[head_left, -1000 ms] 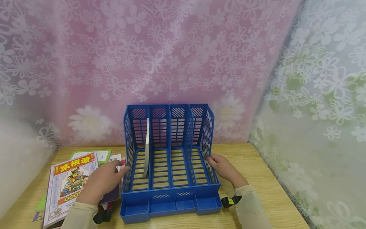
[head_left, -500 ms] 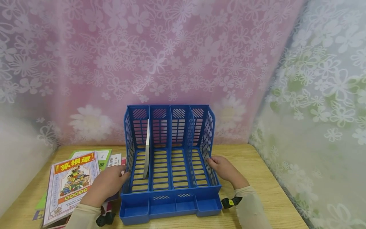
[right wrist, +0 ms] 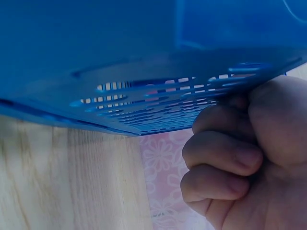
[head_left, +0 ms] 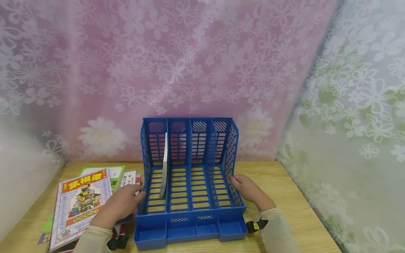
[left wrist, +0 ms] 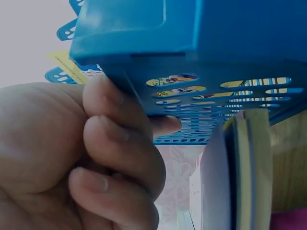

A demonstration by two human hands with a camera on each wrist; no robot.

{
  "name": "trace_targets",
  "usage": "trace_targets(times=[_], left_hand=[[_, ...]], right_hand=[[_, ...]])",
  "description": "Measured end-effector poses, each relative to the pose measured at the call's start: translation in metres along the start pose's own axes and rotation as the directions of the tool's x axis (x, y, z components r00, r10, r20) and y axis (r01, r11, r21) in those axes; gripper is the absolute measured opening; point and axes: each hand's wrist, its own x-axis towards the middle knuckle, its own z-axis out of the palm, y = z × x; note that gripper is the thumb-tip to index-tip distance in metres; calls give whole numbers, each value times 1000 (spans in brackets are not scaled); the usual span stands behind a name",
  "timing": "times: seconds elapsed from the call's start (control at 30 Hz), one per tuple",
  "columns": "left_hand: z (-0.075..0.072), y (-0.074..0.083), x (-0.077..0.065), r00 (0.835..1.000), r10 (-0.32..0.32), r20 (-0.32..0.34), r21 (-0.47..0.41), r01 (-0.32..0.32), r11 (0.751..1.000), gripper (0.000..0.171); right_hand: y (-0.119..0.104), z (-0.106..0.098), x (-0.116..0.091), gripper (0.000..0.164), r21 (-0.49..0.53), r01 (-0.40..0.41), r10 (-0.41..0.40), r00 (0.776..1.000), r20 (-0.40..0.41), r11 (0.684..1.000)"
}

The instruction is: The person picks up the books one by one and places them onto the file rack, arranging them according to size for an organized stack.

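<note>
On the bench: rack, book upright in its leftmost compartment
Left hand: fingers curled, holding the rack's left wall
Right hand: fingers curled, holding its right wall
Left of rack: piled books

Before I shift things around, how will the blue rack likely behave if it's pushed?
The blue rack looks thin and slotted, so probably light for its size. It stands wide, so it should resist tipping. The book standing on edge inside might shift or topple.

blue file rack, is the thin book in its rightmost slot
No, the thin book stands in the leftmost slot of the blue file rack.
</note>
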Motion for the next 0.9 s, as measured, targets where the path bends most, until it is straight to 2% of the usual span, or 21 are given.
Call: trace_targets(times=[0.1, 0.23, 0.33, 0.43, 0.5, 0.53, 0.6, 0.7, 0.77, 0.9], left_hand=[[0, 3, -2, 1000, -1, -8, 12, 1, 1000, 48], [-7, 5, -6, 999, 14, -44, 147, -7, 989, 47], [-20, -1, -11, 996, -15, -92, 230, 35, 973, 51], [-37, -13, -16, 981, -120, -152, 226, 152, 962, 62], [-46, -23, -18, 962, -199, -187, 230, 240, 943, 70], [-50, -27, -19, 947, -252, -198, 228, 294, 928, 79], [-53, -34, -19, 925, -327, -192, 225, 366, 903, 95], [-50, -40, -17, 905, -397, -156, 221, 424, 878, 116], [-46, -42, -15, 908, -398, -134, 219, 419, 881, 121], [-40, -40, -16, 926, -359, -115, 247, 377, 893, 110]], right_hand=[[0, -2, 1, 40, -2, -3, 3, 1000, 0, 1000], [2, -3, 2, 39, -4, -1, 1, 1000, 7, 1000], [3, -3, 3, 40, -6, 2, -2, 1000, 18, 1000], [4, -3, 2, 40, -2, 11, -11, 1000, 22, 1000], [4, -2, 1, 40, 1, 16, -16, 1000, 17, 1000], [3, -3, 1, 40, 5, 18, -18, 1000, 15, 1000], [3, -3, 0, 40, 3, 21, -21, 1000, 12, 1000], [2, -3, 1, 39, -3, 21, -21, 1000, 10, 1000], [2, -3, 1, 39, -7, 23, -23, 1000, 7, 1000], [1, -2, 1, 39, -1, 24, -24, 1000, 12, 1000]])
